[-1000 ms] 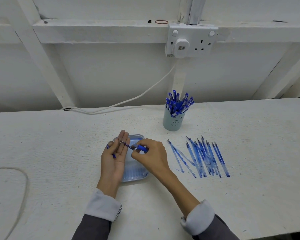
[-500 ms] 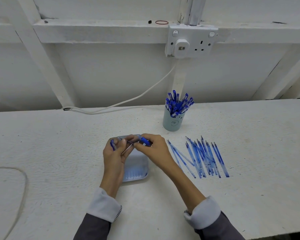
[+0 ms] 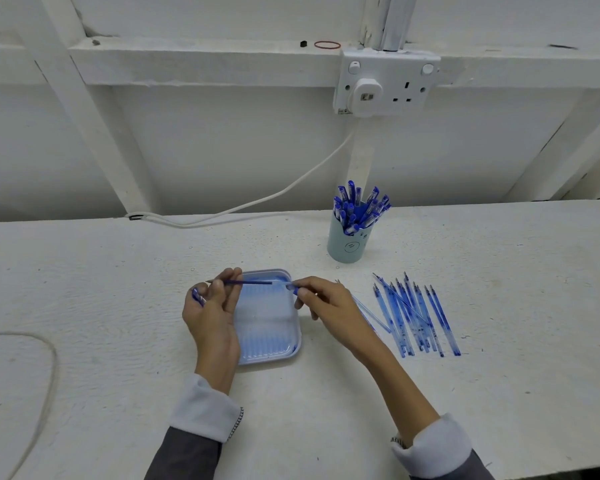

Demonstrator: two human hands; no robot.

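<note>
My left hand pinches a thin blue ink refill that lies level over the far end of a pale blue tray. A blue pen cap is tucked in the same hand near the little finger. My right hand grips the clear pen barrel with its blue grip just right of the refill's end. The refill is out of the barrel by most of its length.
A light blue cup full of blue pens stands behind the tray. Several blue refills and clear barrels lie in a row to the right. A white cable runs to a wall socket.
My hands have drawn apart sideways. The refill, which was inside the barrel, now lies pulled out to the left in my left hand.
</note>
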